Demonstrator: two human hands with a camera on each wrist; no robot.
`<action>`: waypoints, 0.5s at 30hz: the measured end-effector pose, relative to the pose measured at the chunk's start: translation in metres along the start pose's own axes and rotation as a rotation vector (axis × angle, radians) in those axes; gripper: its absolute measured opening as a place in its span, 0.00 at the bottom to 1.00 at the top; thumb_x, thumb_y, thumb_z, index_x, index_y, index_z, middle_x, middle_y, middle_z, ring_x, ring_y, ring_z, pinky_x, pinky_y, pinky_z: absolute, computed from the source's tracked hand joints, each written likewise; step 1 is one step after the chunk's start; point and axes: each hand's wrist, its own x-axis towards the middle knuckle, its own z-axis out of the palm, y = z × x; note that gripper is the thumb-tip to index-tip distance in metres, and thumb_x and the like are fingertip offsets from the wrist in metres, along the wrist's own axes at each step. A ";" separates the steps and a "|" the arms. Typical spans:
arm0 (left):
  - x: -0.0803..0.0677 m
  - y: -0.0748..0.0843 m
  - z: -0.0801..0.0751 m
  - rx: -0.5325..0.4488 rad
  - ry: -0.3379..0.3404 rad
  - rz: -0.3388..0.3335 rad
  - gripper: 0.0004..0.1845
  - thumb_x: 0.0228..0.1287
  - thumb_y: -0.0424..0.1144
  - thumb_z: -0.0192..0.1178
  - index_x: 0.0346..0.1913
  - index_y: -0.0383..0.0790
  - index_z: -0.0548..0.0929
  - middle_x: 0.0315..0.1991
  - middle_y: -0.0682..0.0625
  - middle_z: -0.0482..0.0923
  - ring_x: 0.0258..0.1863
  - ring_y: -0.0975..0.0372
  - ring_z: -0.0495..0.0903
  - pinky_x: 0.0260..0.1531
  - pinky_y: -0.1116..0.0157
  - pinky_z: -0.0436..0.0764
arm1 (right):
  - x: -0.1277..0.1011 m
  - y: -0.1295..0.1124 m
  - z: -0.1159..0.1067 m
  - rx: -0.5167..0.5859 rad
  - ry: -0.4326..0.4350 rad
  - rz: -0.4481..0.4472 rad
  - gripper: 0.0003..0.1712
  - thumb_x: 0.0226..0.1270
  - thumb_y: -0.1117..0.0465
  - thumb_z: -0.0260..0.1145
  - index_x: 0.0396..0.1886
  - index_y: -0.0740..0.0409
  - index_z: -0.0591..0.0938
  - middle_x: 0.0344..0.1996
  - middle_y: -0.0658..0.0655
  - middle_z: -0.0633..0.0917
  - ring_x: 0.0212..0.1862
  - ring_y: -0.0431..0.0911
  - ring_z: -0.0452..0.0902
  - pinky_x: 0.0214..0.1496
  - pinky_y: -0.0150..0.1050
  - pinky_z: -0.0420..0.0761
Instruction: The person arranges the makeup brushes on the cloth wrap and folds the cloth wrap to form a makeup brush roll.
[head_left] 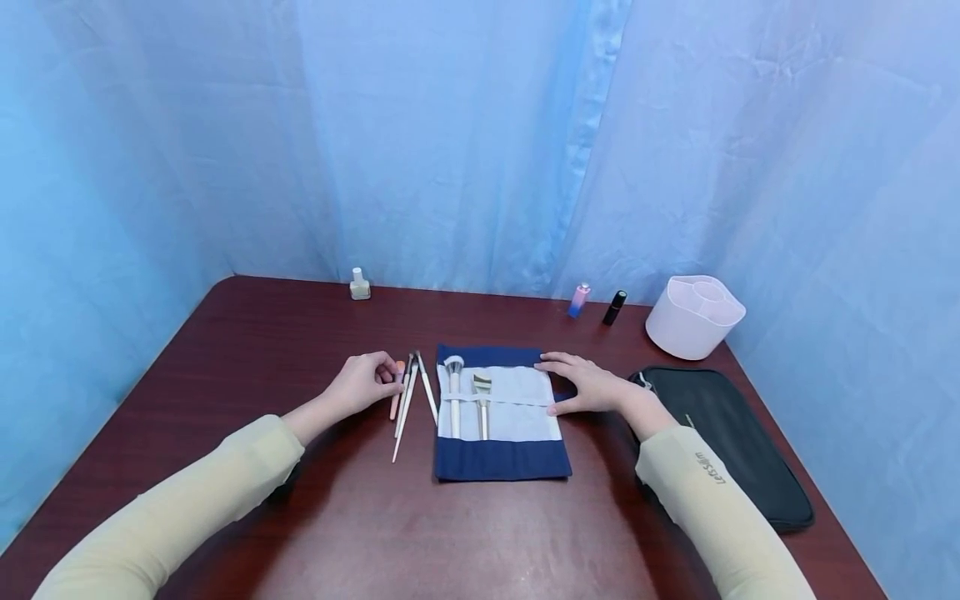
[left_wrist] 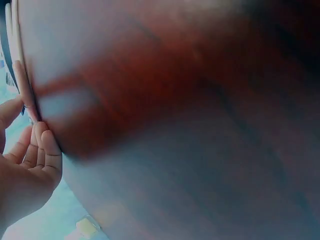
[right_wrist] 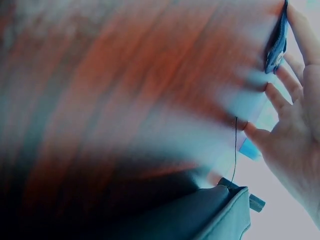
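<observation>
The left hand (head_left: pixel 363 385) pinches one slim pink brush (head_left: pixel 394 405), its long axis running near to far, the far end leaning slightly right. Just right of it lie three pale-handled brushes (head_left: pixel 402 421). The right hand (head_left: pixel 588 387), fingers spread, touches one navy-and-white roll (head_left: pixel 502 460) holding two brushes between the hands.

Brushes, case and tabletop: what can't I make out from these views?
Peach brush, middle: head view, behind the left hand.
Black case, part of its left side: head view, behind the right sleeve.
Pale brush handles: left wrist view, cut off by the top edge.
Tabletop, grain: right wrist view, blurred.
</observation>
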 end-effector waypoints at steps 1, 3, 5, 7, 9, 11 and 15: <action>0.001 0.000 0.000 0.003 -0.010 -0.003 0.12 0.52 0.37 0.69 0.37 0.34 0.80 0.30 0.46 0.80 0.27 0.62 0.76 0.30 0.66 0.77 | 0.000 0.000 0.000 0.006 -0.003 -0.001 0.50 0.52 0.32 0.65 0.72 0.43 0.61 0.73 0.53 0.57 0.72 0.54 0.50 0.67 0.64 0.53; 0.002 -0.001 -0.001 0.009 -0.026 -0.006 0.13 0.52 0.37 0.70 0.38 0.34 0.80 0.30 0.46 0.80 0.27 0.63 0.77 0.30 0.67 0.76 | -0.001 0.001 -0.001 0.014 -0.009 0.001 0.50 0.51 0.32 0.66 0.72 0.42 0.61 0.73 0.53 0.57 0.72 0.54 0.50 0.67 0.64 0.53; 0.003 -0.001 -0.002 0.009 -0.042 -0.019 0.13 0.52 0.36 0.70 0.38 0.34 0.80 0.29 0.46 0.81 0.27 0.63 0.77 0.29 0.68 0.76 | 0.000 0.001 -0.001 0.016 -0.012 -0.004 0.50 0.52 0.32 0.66 0.72 0.43 0.61 0.73 0.53 0.56 0.72 0.54 0.49 0.67 0.65 0.53; 0.002 -0.001 -0.004 0.001 -0.057 -0.038 0.14 0.52 0.35 0.70 0.39 0.33 0.80 0.29 0.46 0.81 0.26 0.63 0.77 0.29 0.67 0.77 | 0.000 0.001 -0.001 0.015 -0.015 -0.006 0.50 0.52 0.31 0.65 0.72 0.42 0.61 0.73 0.53 0.56 0.72 0.54 0.49 0.67 0.64 0.53; 0.002 0.001 -0.006 -0.009 -0.073 -0.069 0.14 0.52 0.34 0.69 0.40 0.33 0.79 0.28 0.47 0.80 0.26 0.63 0.77 0.29 0.67 0.77 | 0.000 0.002 -0.001 0.012 -0.018 -0.007 0.50 0.52 0.31 0.65 0.72 0.42 0.60 0.73 0.53 0.56 0.72 0.54 0.49 0.67 0.64 0.54; 0.001 0.002 -0.007 -0.015 -0.082 -0.089 0.13 0.52 0.33 0.68 0.40 0.33 0.79 0.27 0.48 0.79 0.25 0.63 0.76 0.28 0.67 0.76 | 0.001 0.001 -0.001 0.012 -0.021 -0.003 0.50 0.52 0.31 0.65 0.72 0.41 0.60 0.73 0.52 0.55 0.73 0.53 0.48 0.67 0.64 0.53; 0.002 0.002 -0.007 -0.019 -0.088 -0.097 0.12 0.53 0.32 0.67 0.40 0.33 0.79 0.27 0.48 0.79 0.25 0.63 0.75 0.28 0.67 0.76 | 0.000 0.000 -0.002 0.019 -0.018 -0.003 0.49 0.53 0.32 0.65 0.72 0.41 0.60 0.73 0.53 0.55 0.72 0.54 0.49 0.67 0.64 0.53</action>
